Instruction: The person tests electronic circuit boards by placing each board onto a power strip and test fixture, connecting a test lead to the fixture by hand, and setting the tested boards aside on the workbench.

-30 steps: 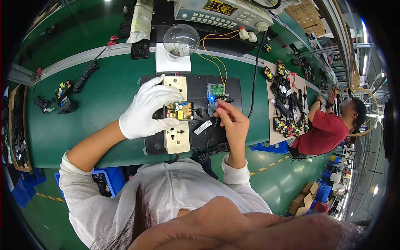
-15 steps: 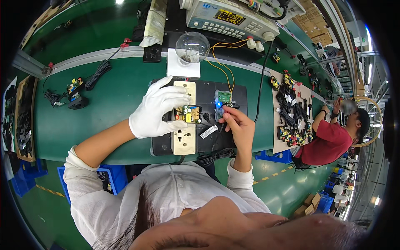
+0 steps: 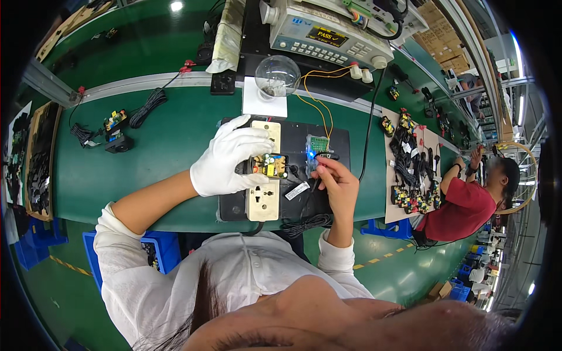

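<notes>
My left hand, in a white glove, curls round an uncased power adapter, its yellow and green parts showing in a black half-shell. The adapter rests on a cream socket strip, which is fixed on a black base board. To the right, my bare right hand pinches the black cable plug at a small green circuit board. A blue light glows beside the fingertips. Whether the plug is fully seated is hard to see. A white label hangs on the adapter's cable.
Behind the base board stand a clear glass bulb on a white box and a bench tester with a lit screen. More uncased adapters lie on cardboard at right, near a co-worker in red. One adapter lies at left.
The tester's screen has switched from rows of readings to one large word with a tick. The whole view has shifted slightly; both hands keep their places on the adapter and plug.
</notes>
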Demonstrator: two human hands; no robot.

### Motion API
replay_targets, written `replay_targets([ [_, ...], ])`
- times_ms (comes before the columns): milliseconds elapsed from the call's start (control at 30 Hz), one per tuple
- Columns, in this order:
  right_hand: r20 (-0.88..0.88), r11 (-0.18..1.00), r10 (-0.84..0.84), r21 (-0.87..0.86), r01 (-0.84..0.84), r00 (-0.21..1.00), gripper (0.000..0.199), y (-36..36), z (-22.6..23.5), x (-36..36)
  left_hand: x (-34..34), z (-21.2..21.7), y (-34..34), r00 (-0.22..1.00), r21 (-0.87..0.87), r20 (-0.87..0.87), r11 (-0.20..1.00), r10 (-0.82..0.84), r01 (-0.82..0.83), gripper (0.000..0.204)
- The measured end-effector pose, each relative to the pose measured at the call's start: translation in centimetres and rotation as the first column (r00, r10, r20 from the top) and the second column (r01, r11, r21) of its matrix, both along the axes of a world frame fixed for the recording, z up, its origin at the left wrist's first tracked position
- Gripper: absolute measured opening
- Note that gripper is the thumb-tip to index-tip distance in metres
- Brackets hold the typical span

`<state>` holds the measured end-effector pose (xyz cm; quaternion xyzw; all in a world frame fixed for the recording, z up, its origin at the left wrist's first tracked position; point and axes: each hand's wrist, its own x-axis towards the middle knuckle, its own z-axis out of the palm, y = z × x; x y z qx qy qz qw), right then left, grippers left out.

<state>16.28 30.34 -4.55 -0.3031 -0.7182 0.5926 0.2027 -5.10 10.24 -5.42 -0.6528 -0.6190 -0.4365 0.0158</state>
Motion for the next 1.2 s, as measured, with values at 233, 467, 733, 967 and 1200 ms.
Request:
replay_targets([
  [233,-0.041,1.0,0.005,0.013,-0.004,0.999,0.023,0.1,-0.5,0.3,-0.1,-0.1,0.0,1.0,-0.032,-0.027,0.999,0.011,-0.012,0.059],
  [467,-0.26,0.994,-0.077,-0.09,0.056,0.962,0.021,0.5,-0.8,0.8,1.2,0.2,-0.4,0.992,0.025,-0.012,0.992,0.125,-0.125,0.066],
  [733,-0.282,0.78,0.472,-0.306,-0.545,0.835,0.022,-1.2,2.4,4.4,3.5,2.8,-0.2,0.964,0.084,-0.165,0.977,0.206,-0.195,0.056],
  [967,-0.392,0.772,0.473,-0.248,-0.586,0.789,0.043,-4.5,2.4,3.9,7.5,8.4,3.3,0.859,0.249,-0.444,0.956,0.253,-0.153,0.036],
  [1200,-0.717,0.931,0.042,-0.223,-0.287,0.696,0.045,-5.3,1.1,4.9,10.9,11.1,6.1,0.766,0.489,-0.562,0.872,0.314,0.002,0.017],
])
